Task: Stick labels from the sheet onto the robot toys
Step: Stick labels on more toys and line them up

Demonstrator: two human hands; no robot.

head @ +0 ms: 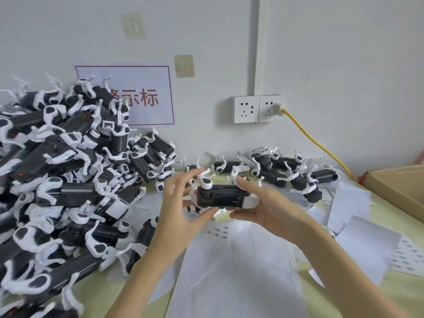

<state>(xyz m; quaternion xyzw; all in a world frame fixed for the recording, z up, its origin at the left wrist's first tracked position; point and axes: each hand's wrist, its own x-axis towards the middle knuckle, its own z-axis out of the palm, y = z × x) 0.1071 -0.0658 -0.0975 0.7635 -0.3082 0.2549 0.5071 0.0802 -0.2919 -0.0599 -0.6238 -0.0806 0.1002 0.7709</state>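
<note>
Hovering above the label sheet (231, 255), a black-and-white toy (223, 198) lies lengthwise between both hands. The right hand (273, 210) grips its white end, fingers curled over the top and thumb beneath. The left hand (181, 203) pinches the other end, thumb underneath, fingertips spread up near a white leg. A few small labels (218, 231) remain on the sheet just below the toy. A big pile (59, 171) of toys fills the left; a smaller group (282, 171) lies behind by the wall. A cardboard box (399, 187) sits to the right, below the yellow cable (319, 143).
</note>
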